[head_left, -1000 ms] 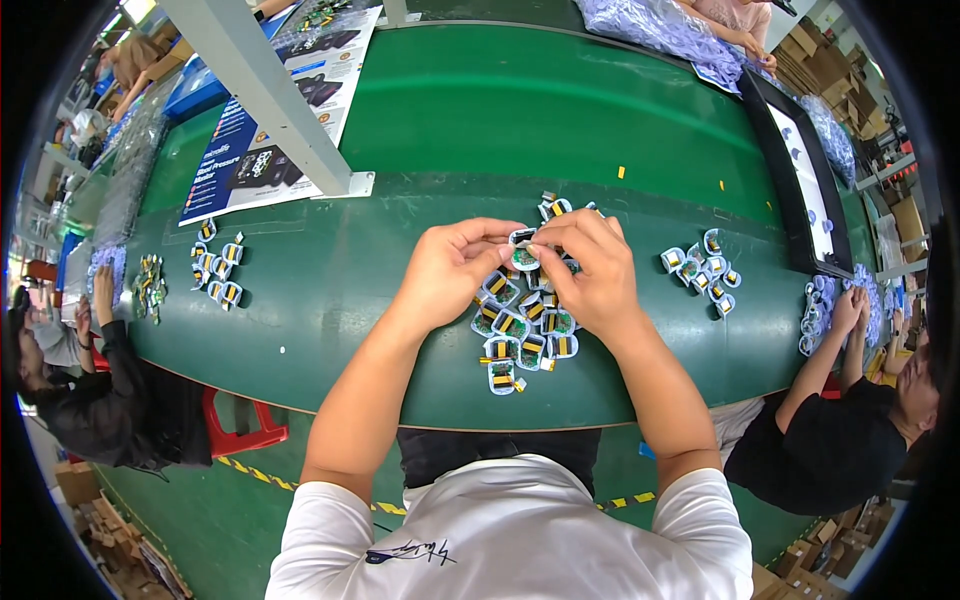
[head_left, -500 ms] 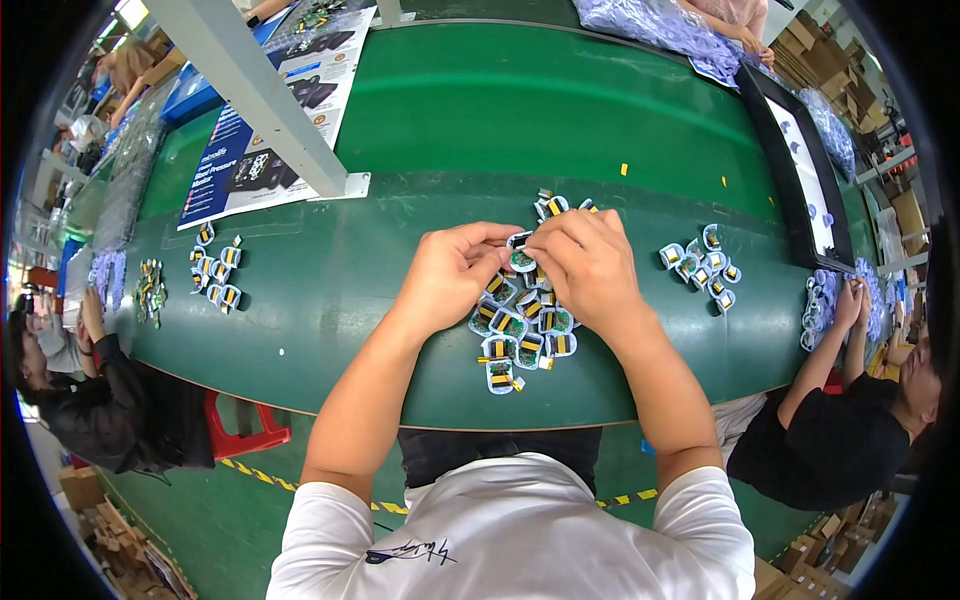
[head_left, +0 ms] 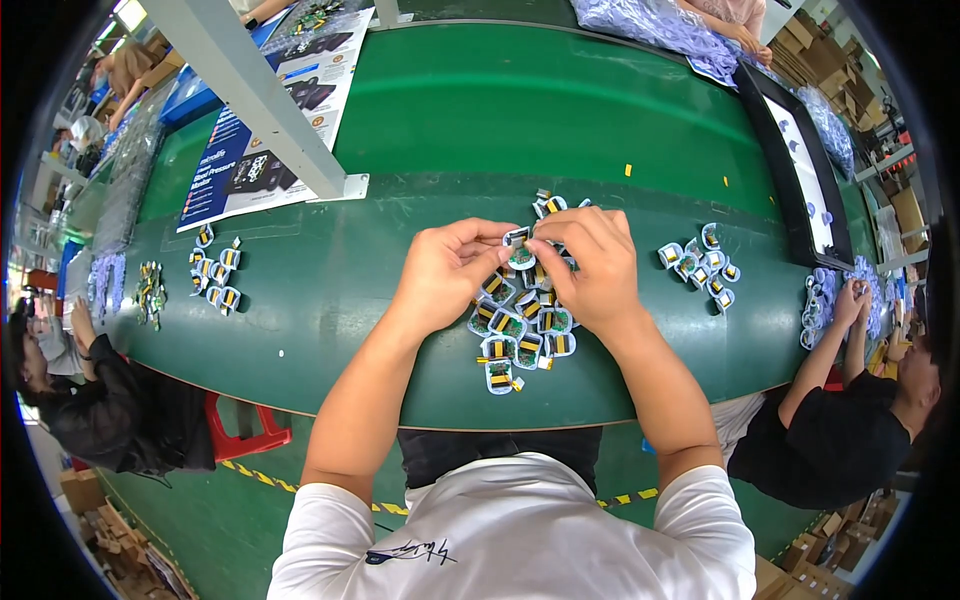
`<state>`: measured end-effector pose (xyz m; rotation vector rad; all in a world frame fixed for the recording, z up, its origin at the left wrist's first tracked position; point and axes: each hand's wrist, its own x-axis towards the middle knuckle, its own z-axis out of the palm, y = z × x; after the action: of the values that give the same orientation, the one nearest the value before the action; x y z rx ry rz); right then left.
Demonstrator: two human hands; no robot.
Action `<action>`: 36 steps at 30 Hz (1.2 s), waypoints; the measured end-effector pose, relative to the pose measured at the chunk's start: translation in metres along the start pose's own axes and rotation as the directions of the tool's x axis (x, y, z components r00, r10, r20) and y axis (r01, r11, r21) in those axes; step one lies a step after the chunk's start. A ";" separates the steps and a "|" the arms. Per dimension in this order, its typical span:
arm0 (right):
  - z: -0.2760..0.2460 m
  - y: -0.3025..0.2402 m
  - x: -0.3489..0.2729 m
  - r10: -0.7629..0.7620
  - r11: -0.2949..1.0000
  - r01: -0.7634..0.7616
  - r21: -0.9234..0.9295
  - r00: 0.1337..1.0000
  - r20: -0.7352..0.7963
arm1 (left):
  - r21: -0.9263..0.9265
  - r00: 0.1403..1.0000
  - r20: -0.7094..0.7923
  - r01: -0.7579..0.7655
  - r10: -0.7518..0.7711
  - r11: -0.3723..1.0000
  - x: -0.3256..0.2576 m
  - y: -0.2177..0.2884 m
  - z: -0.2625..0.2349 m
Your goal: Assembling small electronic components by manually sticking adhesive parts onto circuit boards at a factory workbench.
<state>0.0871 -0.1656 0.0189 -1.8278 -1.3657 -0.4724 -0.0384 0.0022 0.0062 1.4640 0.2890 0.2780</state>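
Observation:
My left hand (head_left: 447, 272) and my right hand (head_left: 591, 262) meet over the middle of the green table (head_left: 400, 130). Between their fingertips they pinch one small white-rimmed round part with a green board (head_left: 519, 246). Right under the hands lies a heap of several like parts with yellow-and-black pieces (head_left: 520, 335). A few more of them (head_left: 549, 203) lie just beyond my right hand.
Another group of the small parts (head_left: 700, 265) lies to the right, and one (head_left: 216, 274) to the left. A grey slanted post (head_left: 262, 100) and printed sheets (head_left: 268, 130) stand at the back left. A black tray (head_left: 795, 160) runs along the right. Seated people work at both table ends (head_left: 110, 400) (head_left: 850, 400).
Both hands stay together over the heap; the fingers shift slightly on the small part they hold.

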 end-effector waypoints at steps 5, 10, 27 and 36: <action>0.000 0.002 -0.003 0.027 0.999 -0.027 0.033 1.000 0.000 | -0.032 0.999 -0.033 -0.006 0.005 0.999 0.002 -0.001 -0.003; 0.006 -0.006 -0.003 0.061 0.996 -0.064 0.068 0.997 0.044 | 0.061 0.990 -0.111 -0.081 0.087 0.995 -0.001 0.001 0.003; 0.011 -0.013 -0.005 0.055 0.994 -0.055 0.100 0.998 -0.002 | 0.422 0.890 -0.107 -0.363 0.443 0.831 -0.003 0.003 0.010; 0.003 0.002 -0.005 0.315 0.442 -0.502 0.744 0.863 0.395 | 0.274 0.856 -0.247 -0.387 0.454 0.880 0.002 -0.009 0.010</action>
<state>0.0866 -0.1670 0.0126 -1.2910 -0.9181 0.5945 -0.0328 -0.0068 -0.0022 1.6940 0.2455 0.8616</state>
